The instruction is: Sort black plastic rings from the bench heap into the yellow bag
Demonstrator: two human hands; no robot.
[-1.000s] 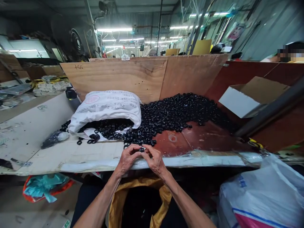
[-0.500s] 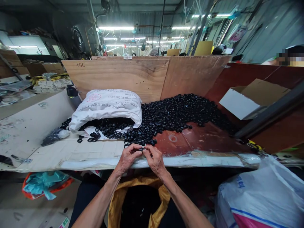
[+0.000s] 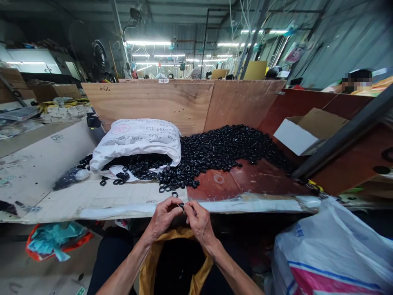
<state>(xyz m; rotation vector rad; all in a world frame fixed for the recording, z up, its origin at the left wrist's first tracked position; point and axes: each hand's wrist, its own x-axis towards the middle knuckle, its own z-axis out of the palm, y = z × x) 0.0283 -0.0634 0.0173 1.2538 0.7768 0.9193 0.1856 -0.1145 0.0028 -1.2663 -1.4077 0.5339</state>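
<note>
Both hands lower than half a second ago: from above the desk's front strip down to its edge, nearer the person, above the open yellow sack [image 3: 150,262]. Left hand [image 3: 166,217] and right hand [image 3: 199,223] together, thumbs and fingertips closed on a small black piece [image 3: 181,206], mostly hidden; grip pinched from both sides, as before. A loose black ring [image 3: 175,194] now shows on the desk [image 3: 119,198] just past the left fingertips. Heap of black rings [image 3: 227,147] unchanged, spreading right from the mouth of the white printed sack [image 3: 144,133], which lies on its side, unmoved. View shifted slightly.
</note>
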